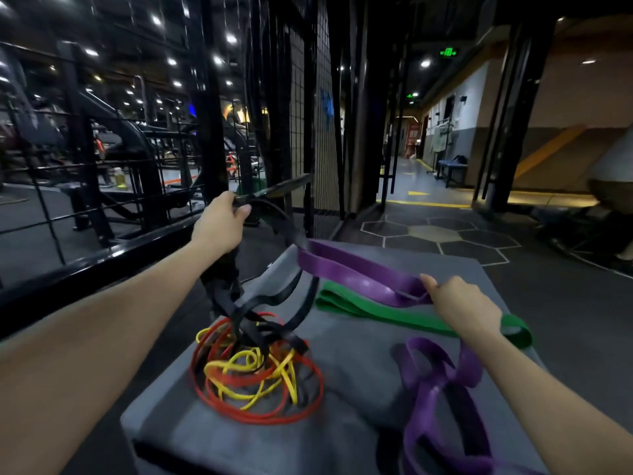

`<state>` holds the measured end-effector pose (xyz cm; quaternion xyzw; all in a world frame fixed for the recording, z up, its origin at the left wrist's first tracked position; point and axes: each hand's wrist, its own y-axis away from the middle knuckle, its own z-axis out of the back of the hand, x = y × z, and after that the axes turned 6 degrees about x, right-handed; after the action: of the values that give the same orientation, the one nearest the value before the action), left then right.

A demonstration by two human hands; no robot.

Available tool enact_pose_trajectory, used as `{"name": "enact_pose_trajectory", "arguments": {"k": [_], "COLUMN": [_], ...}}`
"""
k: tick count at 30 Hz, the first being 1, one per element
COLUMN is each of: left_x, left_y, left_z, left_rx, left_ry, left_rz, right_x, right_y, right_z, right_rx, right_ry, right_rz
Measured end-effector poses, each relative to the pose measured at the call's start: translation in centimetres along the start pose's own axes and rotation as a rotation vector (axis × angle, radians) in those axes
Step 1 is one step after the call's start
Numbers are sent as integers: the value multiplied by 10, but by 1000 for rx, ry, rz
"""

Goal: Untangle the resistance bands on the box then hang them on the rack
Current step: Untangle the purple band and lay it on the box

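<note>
My left hand (pixel 221 222) grips a black band (pixel 274 192) lifted above the grey box (pixel 346 365). More black band loops (pixel 270 317) hang down from it into a tangle of thin red bands (pixel 260 411) and yellow bands (pixel 253 368) on the box. My right hand (pixel 460 305) pinches one end of a wide purple band (pixel 356 272), whose far end is hooked through the black band. A green band (pixel 387 311) lies flat on the box behind my right hand. A second purple band (pixel 442 399), twisted with a black one, lies under my right forearm.
A black wire-mesh rack and frame (pixel 308 132) stand just beyond the box. Black railings (pixel 102 255) run along the left. A hexagon-patterned floor (pixel 438 234) and a corridor with a blue bench (pixel 452 169) open to the right.
</note>
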<state>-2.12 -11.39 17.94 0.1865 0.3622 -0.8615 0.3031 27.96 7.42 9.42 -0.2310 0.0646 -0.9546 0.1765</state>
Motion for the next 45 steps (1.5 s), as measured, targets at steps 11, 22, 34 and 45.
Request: {"name": "enact_pose_trajectory", "arguments": {"k": [11, 22, 34, 45], "left_x": [72, 8, -8, 14], "left_y": [54, 131, 155, 189], "left_z": [-68, -162, -185, -177], "left_rx": [451, 674, 599, 731], "left_ry": [-308, -279, -461, -597], "left_rz": [378, -344, -418, -240], "right_x": [-32, -27, -63, -39], "right_y": [29, 40, 36, 53], "right_z": [-39, -54, -62, -75], "right_rx": [76, 127, 195, 344], "right_ry": [204, 179, 137, 55], "right_rz": [64, 134, 2, 94]}}
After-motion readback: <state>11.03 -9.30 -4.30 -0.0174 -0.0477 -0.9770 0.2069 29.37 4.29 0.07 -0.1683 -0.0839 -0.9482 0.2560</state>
